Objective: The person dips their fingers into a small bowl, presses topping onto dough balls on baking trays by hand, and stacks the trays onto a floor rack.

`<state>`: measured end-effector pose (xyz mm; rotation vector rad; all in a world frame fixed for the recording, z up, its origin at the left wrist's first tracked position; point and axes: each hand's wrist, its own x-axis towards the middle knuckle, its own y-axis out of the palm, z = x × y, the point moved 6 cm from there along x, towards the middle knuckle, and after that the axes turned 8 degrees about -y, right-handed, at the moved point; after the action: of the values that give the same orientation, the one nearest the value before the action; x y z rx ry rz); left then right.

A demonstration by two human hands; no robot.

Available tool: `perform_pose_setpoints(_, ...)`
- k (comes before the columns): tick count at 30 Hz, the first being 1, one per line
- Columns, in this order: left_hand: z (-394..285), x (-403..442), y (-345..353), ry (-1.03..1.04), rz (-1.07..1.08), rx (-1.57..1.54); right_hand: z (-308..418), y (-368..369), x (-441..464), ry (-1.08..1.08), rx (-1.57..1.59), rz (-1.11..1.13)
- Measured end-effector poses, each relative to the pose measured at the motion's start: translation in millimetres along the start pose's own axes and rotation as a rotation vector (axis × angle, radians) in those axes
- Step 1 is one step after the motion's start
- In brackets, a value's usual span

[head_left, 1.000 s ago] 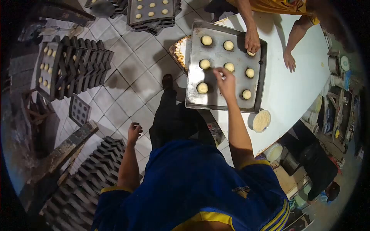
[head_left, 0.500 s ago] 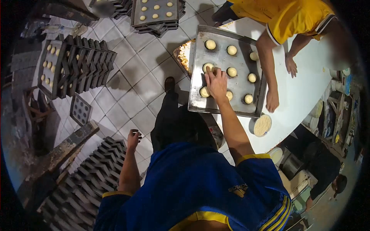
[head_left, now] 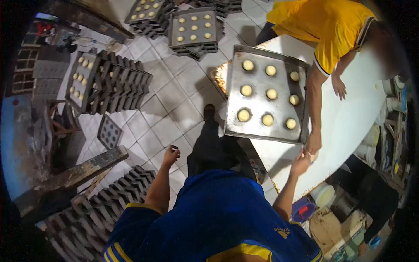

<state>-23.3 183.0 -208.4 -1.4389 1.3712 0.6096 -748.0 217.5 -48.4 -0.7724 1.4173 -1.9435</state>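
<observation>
My right hand (head_left: 299, 165) is at the table's near side, beside the tray's lower right corner. It meets a co-worker's hand (head_left: 314, 143) over a small bowl (head_left: 314, 157), which the hands mostly cover; my fingertips are partly hidden. A large metal baking tray (head_left: 257, 129) rests on the white table (head_left: 340, 126), holding several round, pale dough balls (head_left: 271, 94) in rows. Over the tiled floor, away from any object, my left hand (head_left: 172, 156) hangs with its fingers loosely curled and nothing in them.
Stacked trays (head_left: 122, 83) stand on the floor at left, with another stack (head_left: 192, 47) farther back. A dimpled pan (head_left: 109, 132) leans near a wooden beam (head_left: 83, 168). More dark stacked pans (head_left: 100, 209) sit at lower left. Buckets (head_left: 324, 195) and another person (head_left: 379, 196) are at lower right.
My right hand has left the dough balls and moved down to the bowl beside the tray. The co-worker's hand has also come down to the bowl. The whole view has shifted slightly.
</observation>
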Motion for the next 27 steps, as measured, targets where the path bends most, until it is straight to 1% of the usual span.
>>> perform_pose_setpoints(1, -4, 2, 3, 0.016, 0.011, 0.001, -12, 3, -5, 0.01, -0.036, 0.039)
perform_pose_setpoints(3, -21, -3, 5, 0.045, 0.007, 0.025, -25, 5, -11, -0.044, -0.146, 0.06)
perform_pose_setpoints(5, -35, -3, 10, 0.066, 0.033, 0.102, -30, 7, -10, -0.017, -0.145, 0.07)
perform_pose_setpoints(9, -53, -6, 7, 0.104, 0.012, 0.103, -37, 1, -1, 0.05, -0.1, 0.111)
perform_pose_setpoints(13, -50, -10, 1, 0.077, 0.0, 0.079, -46, 6, 7, 0.091, -0.112, 0.148)
perform_pose_setpoints(15, -38, -11, -2, 0.045, 0.011, 0.081, -40, -3, 10, 0.039, -0.107, 0.064)
perform_pose_setpoints(16, -34, -11, -4, 0.041, 0.009, 0.081, -37, -5, 10, 0.037, -0.107, 0.068)
perform_pose_setpoints(18, -25, -14, -8, 0.039, -0.037, 0.045, -28, -22, 8, 0.078, -0.248, 0.08)
perform_pose_setpoints(19, -22, -15, -8, 0.034, -0.035, 0.046, -32, -19, 6, 0.078, -0.252, 0.083)
perform_pose_setpoints(21, -19, -18, -9, -0.002, -0.04, 0.058, -46, -7, 3, 0.173, -0.248, 0.188)
perform_pose_setpoints(24, -20, -15, -12, 0.002, -0.026, 0.026, -53, -2, 5, 0.146, -0.163, 0.153)
perform_pose_setpoints(27, -28, -6, -14, 0.013, -0.035, 0.05, -58, 2, 9, 0.148, -0.204, 0.177)
